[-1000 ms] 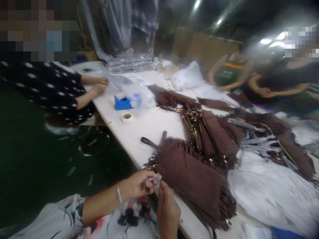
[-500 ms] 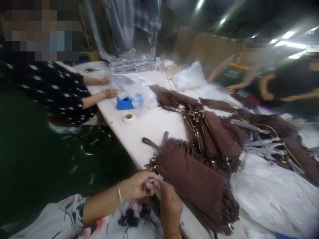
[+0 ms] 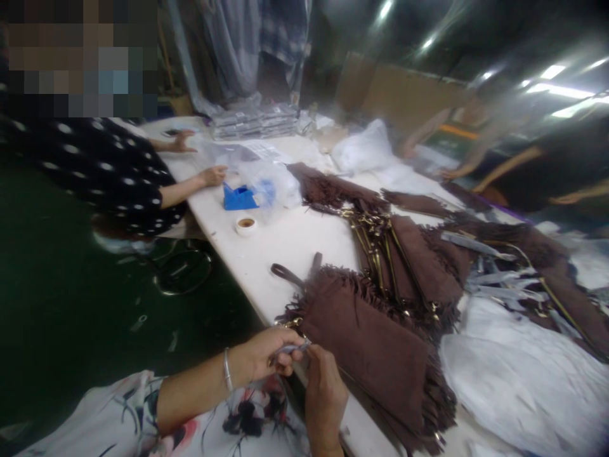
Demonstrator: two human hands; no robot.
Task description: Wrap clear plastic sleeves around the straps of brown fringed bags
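Near the table's front edge my left hand (image 3: 276, 353) is closed round a small greyish-white strip (image 3: 291, 348). My right hand (image 3: 326, 390) pinches at the strip's right end, its fingertips close to those of my left hand; what lies between them is too small to tell. Just right of both hands a brown fringed bag (image 3: 368, 349) lies flat, with a wrist loop (image 3: 285, 272) and a gold clasp at its upper left. Behind it are more brown bags (image 3: 413, 254) with gold zips and clasps.
White wrapping (image 3: 518, 374) is heaped at the right. Farther back on the white table (image 3: 238, 260) are a tape roll (image 3: 246, 225), a blue tape dispenser (image 3: 240, 197), clear plastic and stacked packages (image 3: 257, 122). Other people work at the left and far right.
My hands have barely moved, and the strip between them looks slightly turned. The left person's far hand has lifted and moved back; people at the far right have shifted their arms.
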